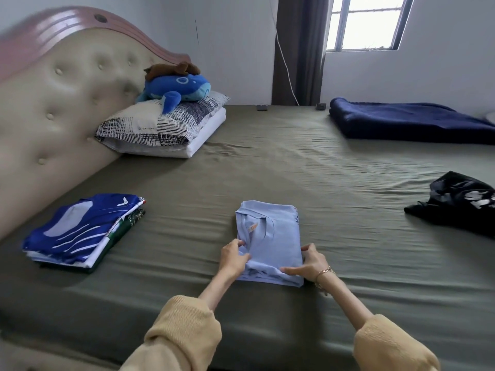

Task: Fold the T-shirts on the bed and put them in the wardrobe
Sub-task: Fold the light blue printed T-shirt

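Observation:
A light blue T-shirt (270, 231) lies folded into a small rectangle on the olive bed sheet (294, 167), collar facing up. My left hand (233, 257) pinches its near left edge. My right hand (308, 261) grips the near right corner, thumb on top. At the left sits a stack of folded shirts (80, 231), the top one blue with white stripes. An unfolded black T-shirt (458, 202) lies crumpled at the right edge. The wardrobe is out of view.
Pillows (160, 129) with a blue plush toy (176, 87) lean against the padded headboard (53, 103) at the left. A folded navy blanket (407, 119) lies at the far right. A window and dark curtain stand behind the bed.

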Motion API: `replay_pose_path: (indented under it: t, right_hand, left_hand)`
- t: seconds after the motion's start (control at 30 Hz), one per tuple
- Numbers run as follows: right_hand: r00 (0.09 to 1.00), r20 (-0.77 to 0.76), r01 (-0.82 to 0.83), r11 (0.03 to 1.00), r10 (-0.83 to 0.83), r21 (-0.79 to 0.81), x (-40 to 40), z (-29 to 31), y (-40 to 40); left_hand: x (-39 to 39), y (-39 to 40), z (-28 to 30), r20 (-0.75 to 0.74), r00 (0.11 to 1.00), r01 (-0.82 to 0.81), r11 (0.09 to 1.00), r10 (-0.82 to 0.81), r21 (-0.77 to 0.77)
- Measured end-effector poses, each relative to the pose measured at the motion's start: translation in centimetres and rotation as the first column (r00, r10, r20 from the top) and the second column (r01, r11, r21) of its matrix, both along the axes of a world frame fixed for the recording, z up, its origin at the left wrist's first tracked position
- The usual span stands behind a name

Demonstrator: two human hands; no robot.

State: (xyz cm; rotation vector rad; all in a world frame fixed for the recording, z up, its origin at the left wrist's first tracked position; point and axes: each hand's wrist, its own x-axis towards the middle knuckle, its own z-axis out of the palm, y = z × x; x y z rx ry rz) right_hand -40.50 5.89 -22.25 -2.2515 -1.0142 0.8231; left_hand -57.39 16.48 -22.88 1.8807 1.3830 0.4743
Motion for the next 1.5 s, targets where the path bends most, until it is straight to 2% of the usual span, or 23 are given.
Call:
replay_pose_path:
  t: [0.1,0.23,0.33,0.4,0.47,0.53,0.63,0.73,0.8,0.9,1.13,1.2,1.33,1.5]
  right_hand:
    - [0.999,-0.04,-0.039,0.997,0.037,-0.063,0.7,0.6,0.2]
    - [0.985,-0.168,-0.047,0.996,0.034,-0.074,1.9,1.4,1.5]
    - [0.969,-0.242,0.045,0.999,-0.043,0.001,2.9,1.7,3.1]
    - [0.946,-0.308,0.113,0.993,-0.097,0.034,3.4,1.4,4.2]
    - [0.949,-0.283,0.156,0.987,-0.139,0.04,3.8,1.1,5.3]
    - [0.969,-0.189,0.168,0.985,-0.158,0.038,3.7,0.9,6.2]
    - [0.964,-0.147,0.233,0.971,-0.222,0.058,4.2,0.1,8.1]
    - [0.961,-0.095,0.266,0.962,-0.26,0.061,4.6,-0.5,9.4]
    - [0.955,-0.026,0.295,0.954,-0.294,0.049,4.7,-0.8,10.3]
    - [0.955,0.038,0.291,0.956,-0.293,0.043,5.1,-1.0,11.1]
    - [0.95,0.067,0.302,0.951,-0.306,0.069,5.5,-1.3,11.4]
    - [0.942,0.073,0.323,0.943,-0.329,0.081,5.2,-1.3,11.0]
    - [0.918,0.122,0.373,0.926,-0.377,0.054,3.9,-0.9,10.0]
    - [0.942,0.136,0.31,0.951,-0.306,-0.011,2.3,-0.5,8.5]
  left_hand:
    - [0.2,0.1,-0.1,0.023,0.999,-0.04,0.999,0.041,-0.011]
    - [0.8,1.9,1.0,0.088,0.96,-0.251,0.956,0.266,-0.149]
    - [1.5,4.4,1.9,0.138,0.967,-0.171,0.949,0.213,-0.266]
    - [2.6,6.1,2.0,0.251,0.949,-0.098,0.937,0.19,-0.336]
    - [4.1,7.5,1.9,0.378,0.9,-0.056,0.918,0.217,-0.393]
    - [5.2,8.4,1.8,0.389,0.888,-0.087,0.921,0.245,-0.381]
    - [7.3,9.6,1.4,0.317,0.885,-0.225,0.909,0.342,-0.352]
    - [8.3,10.8,0.4,0.059,0.967,-0.244,0.968,0.248,-0.062]
    - [8.8,11.7,-0.1,0.054,0.974,-0.219,0.975,0.218,0.019]
    - [8.9,12.2,-0.6,0.104,0.967,-0.237,0.97,0.232,0.048]
    - [8.1,11.3,-0.9,0.147,0.925,-0.361,0.932,0.351,0.043]
    - [7.1,10.0,-0.9,0.088,0.936,-0.346,0.936,0.34,0.062]
    - [5.2,7.2,-0.8,-0.133,0.969,-0.194,0.975,0.207,0.106]
    - [3.7,4.6,-0.3,-0.336,0.935,-0.095,0.993,0.115,0.077]
